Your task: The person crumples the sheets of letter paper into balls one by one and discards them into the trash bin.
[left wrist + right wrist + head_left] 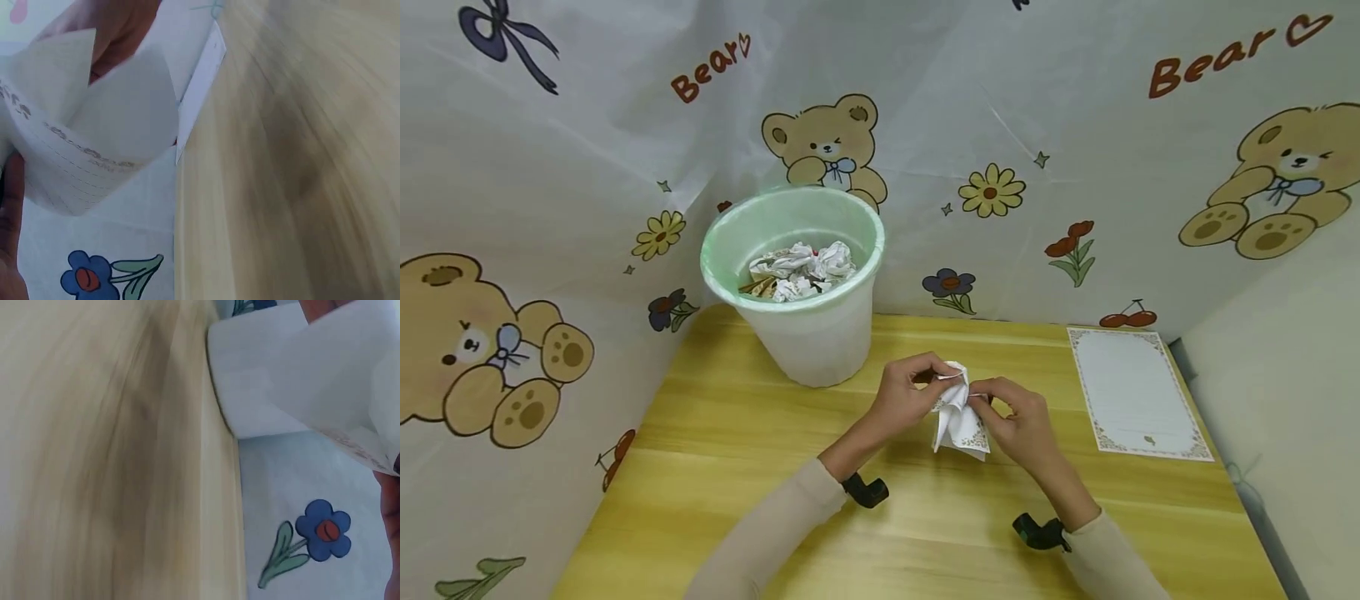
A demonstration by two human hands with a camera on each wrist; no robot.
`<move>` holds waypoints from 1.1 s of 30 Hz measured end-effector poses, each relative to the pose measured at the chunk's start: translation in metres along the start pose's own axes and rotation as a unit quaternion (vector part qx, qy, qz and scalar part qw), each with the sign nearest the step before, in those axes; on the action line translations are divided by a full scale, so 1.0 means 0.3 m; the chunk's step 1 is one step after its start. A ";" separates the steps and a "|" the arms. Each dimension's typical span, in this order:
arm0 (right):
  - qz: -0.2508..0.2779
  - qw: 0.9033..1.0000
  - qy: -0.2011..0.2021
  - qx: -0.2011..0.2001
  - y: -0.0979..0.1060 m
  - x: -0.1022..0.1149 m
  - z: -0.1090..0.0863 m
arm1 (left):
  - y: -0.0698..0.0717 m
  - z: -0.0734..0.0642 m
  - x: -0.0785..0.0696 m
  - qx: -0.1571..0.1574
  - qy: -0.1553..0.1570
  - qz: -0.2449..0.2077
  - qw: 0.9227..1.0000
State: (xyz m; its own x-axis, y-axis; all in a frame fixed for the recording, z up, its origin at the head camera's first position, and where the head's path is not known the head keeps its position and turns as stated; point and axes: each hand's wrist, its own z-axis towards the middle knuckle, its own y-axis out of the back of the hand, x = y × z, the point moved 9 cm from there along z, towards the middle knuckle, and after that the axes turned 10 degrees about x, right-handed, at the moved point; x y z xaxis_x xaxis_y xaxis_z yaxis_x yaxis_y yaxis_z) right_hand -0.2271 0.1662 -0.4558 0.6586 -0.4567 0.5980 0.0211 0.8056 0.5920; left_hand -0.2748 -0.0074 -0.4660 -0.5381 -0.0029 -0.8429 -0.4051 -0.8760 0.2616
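Both hands hold a creased sheet of paper above the table, bunched at its top. It is white, with a brown ornamental border; ruled lines show on the same paper in the left wrist view. My left hand pinches the bunched part from the left, thumb against fingers. From the right, my right hand pinches the paper's edge. The lower part of the sheet hangs in loose folds. In the right wrist view the paper covers most of the fingers.
A pale green bin with crumpled papers inside stands at the back left of the wooden table. One flat bordered sheet lies at the right. A printed bear curtain hangs behind the table.
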 end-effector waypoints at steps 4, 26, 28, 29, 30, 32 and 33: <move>0.020 0.999 -0.027 -0.043 -0.018 -0.017 -0.004 | -0.008 0.019 0.001 0.003 0.017 -0.010 1.000; 0.197 0.976 -0.095 0.017 -0.013 -0.049 -0.007 | -0.055 -0.038 0.096 0.044 0.095 -0.073 0.992; 0.207 0.973 -0.096 0.035 -0.022 -0.046 -0.008 | -0.044 -0.041 0.104 0.035 0.105 -0.073 0.991; 0.210 0.972 -0.097 0.044 -0.026 -0.045 -0.008 | -0.038 -0.042 0.108 0.031 0.109 -0.074 0.991; 0.211 0.971 -0.101 0.053 -0.031 -0.045 -0.008 | -0.033 -0.043 0.110 0.027 0.111 -0.075 0.991; 0.207 0.969 -0.111 0.069 -0.041 -0.047 -0.008 | -0.023 -0.044 0.113 0.020 0.112 -0.078 0.990; 0.204 0.969 -0.117 0.074 -0.045 -0.049 -0.009 | -0.020 -0.045 0.113 0.019 0.111 -0.080 0.990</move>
State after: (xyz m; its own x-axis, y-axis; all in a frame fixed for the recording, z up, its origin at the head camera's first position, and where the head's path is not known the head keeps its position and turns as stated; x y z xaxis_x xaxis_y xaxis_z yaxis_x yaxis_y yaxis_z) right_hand -0.2352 0.1629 -0.4741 0.4003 -0.1983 0.8947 -0.3242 0.8825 0.3406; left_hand -0.2806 -0.0087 -0.5024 -0.2908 0.0254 -0.9564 -0.5025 -0.8547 0.1301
